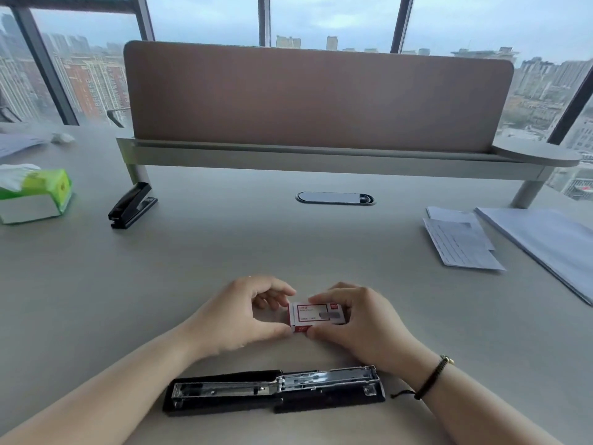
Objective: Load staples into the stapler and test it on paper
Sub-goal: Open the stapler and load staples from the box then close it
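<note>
1. nearest the camera, black stapler lies flipped wide open on the table, its metal channel facing up.
2. just beyond it, both hands pinch a small red-and-white staple box: left hand on its left end, right hand on its right.
3. farther off, papers on the right, second stapler and tissue box on the left.

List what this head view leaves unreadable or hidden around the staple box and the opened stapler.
- Staple box: label print too small to read; contents unseen; left hand and right hand cover its ends.
- Opened stapler: glare on the metal channel hides whether staples sit inside.
- Papers: printed text too small.
- Paper stack: cut off by the right edge.
</note>
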Demonstrator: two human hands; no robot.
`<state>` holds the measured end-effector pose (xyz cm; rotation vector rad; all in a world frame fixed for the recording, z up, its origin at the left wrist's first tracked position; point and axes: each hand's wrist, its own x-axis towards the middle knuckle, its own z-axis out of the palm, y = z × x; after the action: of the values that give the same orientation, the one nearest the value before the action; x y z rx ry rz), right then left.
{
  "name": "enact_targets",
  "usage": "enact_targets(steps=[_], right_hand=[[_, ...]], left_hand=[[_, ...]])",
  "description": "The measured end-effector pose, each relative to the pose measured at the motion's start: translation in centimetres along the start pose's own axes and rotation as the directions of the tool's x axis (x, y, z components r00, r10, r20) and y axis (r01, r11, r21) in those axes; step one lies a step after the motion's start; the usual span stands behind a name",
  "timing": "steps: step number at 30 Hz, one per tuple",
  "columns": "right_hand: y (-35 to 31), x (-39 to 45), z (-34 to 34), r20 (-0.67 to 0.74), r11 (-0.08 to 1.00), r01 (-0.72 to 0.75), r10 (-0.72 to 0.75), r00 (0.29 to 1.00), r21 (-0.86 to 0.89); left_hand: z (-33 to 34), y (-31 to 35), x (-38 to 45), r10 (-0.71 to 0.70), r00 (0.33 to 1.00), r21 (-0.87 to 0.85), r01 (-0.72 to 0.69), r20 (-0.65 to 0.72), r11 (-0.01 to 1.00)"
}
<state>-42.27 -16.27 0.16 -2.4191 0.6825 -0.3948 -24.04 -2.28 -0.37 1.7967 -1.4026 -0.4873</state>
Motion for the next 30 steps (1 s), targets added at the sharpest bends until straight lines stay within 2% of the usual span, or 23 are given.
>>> enact_targets(steps=[8,19,30], right_hand=[[0.2,0.0,-0.2,0.010,0.995,0.001,-0.002,1.000,0.097],[1.3,0.2,-0.9,0.021,0.996,0.005,-0.007,1.000,0.090],[1.2,0.2,-0.8,0.023,0.995,0.017,-0.019,1.000,0.094]], left_hand=[[-0.3,0.4,-0.3,0.022,1.000,-0.016,-0.022,0.013,1.000],[-1.9,0.4,-1.1,0.047,0.995,0.068,-0.053,0.086,0.996],[-1.2,0.3,-0.7,0.054,0.996,0.142,-0.043,-0.075,0.989]])
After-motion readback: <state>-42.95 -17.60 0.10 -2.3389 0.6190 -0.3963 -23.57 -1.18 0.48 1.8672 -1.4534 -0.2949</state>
